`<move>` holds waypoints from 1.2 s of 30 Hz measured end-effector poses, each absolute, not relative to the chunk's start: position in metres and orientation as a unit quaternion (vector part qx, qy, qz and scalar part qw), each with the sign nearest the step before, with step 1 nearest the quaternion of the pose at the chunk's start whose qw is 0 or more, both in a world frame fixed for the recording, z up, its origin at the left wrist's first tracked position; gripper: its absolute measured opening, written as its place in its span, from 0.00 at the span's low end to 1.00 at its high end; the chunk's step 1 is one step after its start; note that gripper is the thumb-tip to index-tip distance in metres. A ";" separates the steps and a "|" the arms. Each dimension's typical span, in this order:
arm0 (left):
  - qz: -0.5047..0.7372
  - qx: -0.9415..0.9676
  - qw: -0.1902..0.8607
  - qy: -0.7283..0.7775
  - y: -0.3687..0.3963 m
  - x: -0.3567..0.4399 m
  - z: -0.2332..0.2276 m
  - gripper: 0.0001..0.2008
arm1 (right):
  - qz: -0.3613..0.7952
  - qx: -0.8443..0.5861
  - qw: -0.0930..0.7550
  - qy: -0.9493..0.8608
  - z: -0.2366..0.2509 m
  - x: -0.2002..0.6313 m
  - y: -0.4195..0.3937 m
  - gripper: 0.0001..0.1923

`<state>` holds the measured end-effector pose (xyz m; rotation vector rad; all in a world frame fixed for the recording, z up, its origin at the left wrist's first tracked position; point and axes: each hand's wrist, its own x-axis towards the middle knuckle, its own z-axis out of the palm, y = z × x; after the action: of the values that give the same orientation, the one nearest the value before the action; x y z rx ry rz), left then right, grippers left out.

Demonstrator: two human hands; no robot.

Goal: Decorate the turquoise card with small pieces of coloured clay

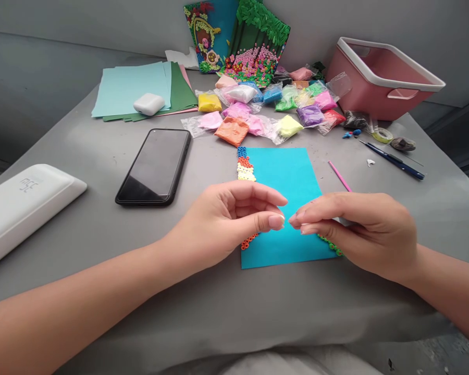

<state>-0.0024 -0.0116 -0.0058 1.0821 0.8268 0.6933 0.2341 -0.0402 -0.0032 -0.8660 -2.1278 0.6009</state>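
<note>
My left hand [234, 213] is over the left part of a bright blue sheet [289, 177], its fingers curled and the thumb close against a fingertip. Facing it, fingertips almost meeting, my right hand [359, 229] is closed in a pinch over the sheet's right side. Anything between the fingers of either hand is too small to make out. Small ring-shaped clay pieces [245, 165] in blue, orange and pale yellow line the sheet's upper left edge. Orange rings [249, 241] show lower left, and green rings [330, 246] lie at lower right, partly hidden by my right hand.
Behind the sheet lie several bagged clay packets [231, 130] and two decorated panels [258, 47]. A pink basket [383, 78] stands back right, near a blue pen-like tool [394, 160] and pink stick [339, 175]. Leftward are a phone [154, 166], white case [149, 104], coloured paper [131, 86] and white device [31, 208].
</note>
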 end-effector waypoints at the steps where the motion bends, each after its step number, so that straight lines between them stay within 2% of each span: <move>1: 0.311 0.498 0.721 0.367 -0.012 -0.002 -0.005 0.07 | 0.225 -0.337 0.365 -0.838 -0.002 0.234 -0.041 0.06; 6: 0.318 0.499 0.730 0.341 -0.015 0.001 -0.001 0.05 | 0.194 -0.330 0.336 -0.861 -0.001 0.235 -0.047 0.07; 13: 0.319 0.463 0.758 0.330 -0.018 0.003 -0.004 0.07 | 0.163 -0.308 0.406 -0.845 -0.004 0.235 -0.044 0.15; 18: 0.328 0.422 0.796 0.284 -0.019 0.002 -0.011 0.14 | 0.024 -0.248 0.385 -0.888 -0.012 0.230 -0.035 0.20; 22: 0.313 0.411 0.804 0.296 -0.020 0.001 -0.010 0.17 | -0.044 -0.274 0.370 -0.886 -0.011 0.228 -0.035 0.13; 29: 0.276 0.492 0.752 0.341 -0.022 0.001 -0.006 0.21 | -0.001 -0.262 0.376 -0.889 -0.005 0.231 -0.039 0.12; 36: 0.241 0.522 0.741 0.347 -0.023 0.003 -0.006 0.17 | -0.006 -0.260 0.357 -0.897 -0.009 0.227 -0.043 0.07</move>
<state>0.0027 -0.0235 -0.0063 1.1445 0.7620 0.5284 0.2273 -0.0426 -0.0091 -0.6704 -2.3174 -0.0151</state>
